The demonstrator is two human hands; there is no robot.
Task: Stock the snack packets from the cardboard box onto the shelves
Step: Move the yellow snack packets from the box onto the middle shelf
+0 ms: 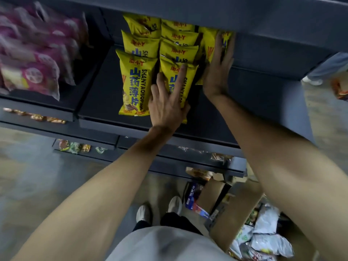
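Several yellow snack packets [134, 81] stand in rows on the dark shelf [105, 95]. My left hand [167, 102] lies with spread fingers on the front packet of the middle row [188, 78], thumb curled around its lower right edge. My right hand [218, 66] presses flat, fingers together, against the rightmost yellow packet [209, 42] at the back. An open cardboard box [244, 208] stands on the floor at lower right with silver and green packets [267, 238] inside.
Pink snack packets [35, 59], blurred, fill the shelf section to the left. Lower shelves [84, 147] hold small wrapped snacks. The upper shelf edge [207, 14] overhangs the yellow rows. My white shoes [160, 210] stand beside the box; someone's legs show at the far right.
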